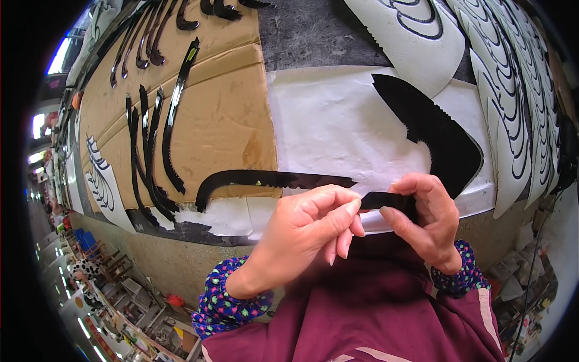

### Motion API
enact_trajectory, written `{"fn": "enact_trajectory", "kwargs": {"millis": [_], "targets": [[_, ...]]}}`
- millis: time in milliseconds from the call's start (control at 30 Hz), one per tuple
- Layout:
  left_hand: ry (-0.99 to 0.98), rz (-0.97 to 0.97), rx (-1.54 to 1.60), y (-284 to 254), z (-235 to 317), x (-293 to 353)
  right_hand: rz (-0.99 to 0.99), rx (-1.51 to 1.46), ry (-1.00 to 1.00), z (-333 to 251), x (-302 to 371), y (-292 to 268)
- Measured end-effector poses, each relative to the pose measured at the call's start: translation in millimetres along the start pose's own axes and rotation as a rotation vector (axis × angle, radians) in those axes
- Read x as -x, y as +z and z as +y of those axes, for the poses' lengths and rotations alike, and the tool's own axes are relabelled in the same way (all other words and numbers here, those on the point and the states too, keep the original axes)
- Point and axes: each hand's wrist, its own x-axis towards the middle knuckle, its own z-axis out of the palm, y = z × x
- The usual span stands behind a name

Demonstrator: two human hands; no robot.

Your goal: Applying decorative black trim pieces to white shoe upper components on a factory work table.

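Observation:
My left hand (310,226) pinches the left end of a short black strip (384,200) between thumb and forefinger. My right hand (427,217) has its thumb and curled fingers closed about the other end, which they partly hide. Just beyond the hands, a broad curved black piece (452,136) with a jagged edge lies on a white sheet (338,120). A long black strip (271,178), bent down at its left end, runs from the cardboard to beside my left hand.
Several glossy black strips (175,114) rest on brown cardboard (229,114) at the left. White panels (416,42) with black curved patterns overlap along the far right. A smaller patterned white piece (105,187) lies at the left edge. Shelves and stools (114,259) stand below the table.

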Motion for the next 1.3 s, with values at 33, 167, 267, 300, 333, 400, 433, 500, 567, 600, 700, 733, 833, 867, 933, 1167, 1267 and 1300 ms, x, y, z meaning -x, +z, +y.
{"fn": "enact_trajectory", "kwargs": {"millis": [33,167,267,300,333,400,433,500,567,600,700,733,833,867,933,1167,1267,1300], "targets": [[0.000,0.001,0.001,0.4,0.2,0.4,-0.001,0.000,0.000,0.2,0.1,0.4],[-0.006,0.014,0.027,2.4,1.8,1.6,0.002,-0.002,-0.008,1.1,-0.1,0.3],[-0.015,0.001,0.019,0.0,1.4,1.9,-0.002,-0.002,-0.012,0.9,-0.1,0.3],[-0.020,-0.014,0.007,-1.5,1.1,2.5,-0.003,-0.008,-0.007,0.3,-0.2,0.9],[-0.020,-0.014,0.009,-2.0,1.1,3.1,-0.005,-0.007,-0.007,-0.1,-0.4,1.4],[-0.020,-0.013,0.028,-1.1,1.6,3.1,-0.004,-0.012,-0.009,0.6,-0.3,0.8],[-0.021,-0.013,0.028,-0.9,1.7,3.2,-0.004,-0.013,-0.009,1.0,-0.3,0.6],[-0.020,-0.014,0.039,-0.5,2.3,3.2,-0.005,-0.010,-0.018,1.7,-0.2,0.1],[-0.019,0.001,0.042,1.2,4.1,3.5,-0.005,-0.003,-0.021,1.9,-0.2,-0.1],[-0.017,0.016,0.046,1.8,4.6,3.4,-0.007,0.004,-0.024,2.1,-0.3,-0.1],[0.005,0.041,-0.057,1.1,4.5,0.6,-0.006,0.025,-0.045,3.6,-0.5,0.1],[0.005,0.041,-0.057,2.0,4.7,0.3,-0.006,0.025,-0.045,3.7,-0.7,0.2],[0.019,0.079,-0.091,5.7,1.3,-3.7,-0.007,0.054,-0.053,3.5,-0.9,-0.1],[0.021,0.080,-0.091,7.0,-1.0,-3.9,-0.007,0.058,-0.067,3.1,-1.1,-0.6],[0.104,0.120,-0.096,10.6,-5.0,-2.6,-0.008,0.063,-0.086,0.3,-0.6,-0.8],[0.140,0.136,0.067,18.8,-8.3,-14.2,-0.010,-0.122,-0.012,-20.2,-18.9,-1.7],[0.242,0.139,-0.010,22.7,-10.6,-15.0,-0.112,-0.020,-0.045,-30.8,-36.6,-6.6],[0.323,0.153,-0.112,23.4,-11.4,-15.3,-0.160,-0.116,0.061,-31.3,-39.9,-5.1]]}}
